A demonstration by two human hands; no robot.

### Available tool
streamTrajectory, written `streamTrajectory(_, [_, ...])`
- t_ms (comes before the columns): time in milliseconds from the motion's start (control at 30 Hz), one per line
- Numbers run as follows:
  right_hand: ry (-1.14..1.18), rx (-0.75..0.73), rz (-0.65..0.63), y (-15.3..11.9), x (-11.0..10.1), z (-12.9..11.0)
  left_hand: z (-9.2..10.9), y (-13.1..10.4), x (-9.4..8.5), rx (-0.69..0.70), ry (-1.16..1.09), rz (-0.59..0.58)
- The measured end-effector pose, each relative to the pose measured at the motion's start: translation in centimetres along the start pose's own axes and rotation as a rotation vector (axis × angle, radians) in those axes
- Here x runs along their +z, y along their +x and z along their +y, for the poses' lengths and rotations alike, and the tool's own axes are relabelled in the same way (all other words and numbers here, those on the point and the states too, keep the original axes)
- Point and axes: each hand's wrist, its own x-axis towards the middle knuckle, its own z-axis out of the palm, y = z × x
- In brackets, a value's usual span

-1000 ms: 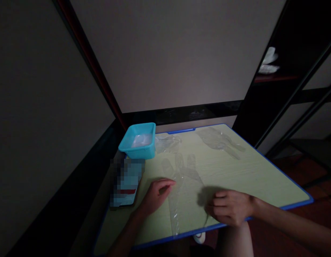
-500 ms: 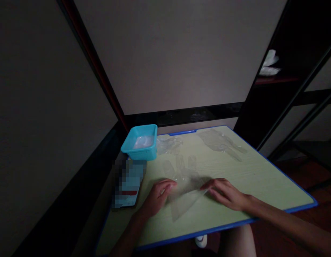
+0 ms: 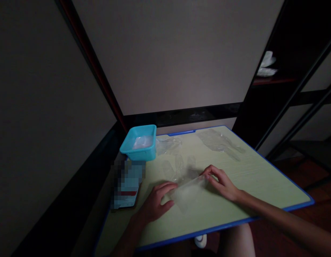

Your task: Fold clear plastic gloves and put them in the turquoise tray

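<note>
A clear disposable plastic glove (image 3: 191, 191) lies between my hands, its fingers pointing toward the far side of the table. My right hand (image 3: 220, 182) pinches the glove's right side between thumb and fingertips, lifting part of the film into a fold. On the left, my left hand (image 3: 160, 200) rests with thumb and fingers apart, fingertips touching the glove's left edge. Another clear glove (image 3: 219, 141) lies flat toward the back right. Crumpled clear plastic (image 3: 167, 144) sits beside the blue basin.
A light-blue plastic basin (image 3: 143, 154) with clear film inside stands at the back left corner. In front of it lies a phone-like device (image 3: 129, 184), partly pixelated. The small table (image 3: 261, 185) has a blue rim, and wall panels enclose its back and left.
My right hand has moved up and slightly left, raising the glove's near part into a fold. My left thumb has opened away from its fingers.
</note>
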Motion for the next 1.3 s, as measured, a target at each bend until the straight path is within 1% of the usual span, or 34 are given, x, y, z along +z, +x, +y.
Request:
streamTrajectory(67, [0.038,0.035,0.001,0.2,0.0,-0.1,-0.2,-0.2,0.1,0.014,0.011,-0.005])
streamTrajectory(167, [0.112,0.089,0.019,0.6,0.2,-0.1,-0.3,-0.1,0.6,-0.019,0.056,0.048])
streamTrajectory(267, [0.180,0.123,0.045,0.9,0.4,0.1,-0.2,0.5,1.0,-0.033,0.027,0.103])
streamTrajectory(333, [0.200,0.129,0.042,1.0,0.5,0.4,-0.1,0.9,1.1,-0.031,0.003,0.113])
streamTrajectory(567, [0.085,0.090,-0.111,0.9,-0.2,2.0,-0.5,1.4,0.8,-0.068,-0.045,0.170])
streamTrajectory(733, [-0.026,0.039,-0.184,0.9,-0.4,2.7,-0.8,1.3,0.8,-0.093,-0.079,0.170])
streamTrajectory(933, [-0.058,-0.015,-0.223,1.9,0.3,2.3,-0.6,1.4,0.7,-0.113,-0.130,0.151])
streamTrajectory(1133, [-0.023,0.031,-0.259,2.6,0.4,2.5,-0.1,1.8,0.1,-0.155,-0.208,0.128])
streamTrajectory(1300, [0.115,0.120,-0.311,3.0,0.4,2.9,-0.7,2.3,-0.6,-0.239,-0.309,0.105])
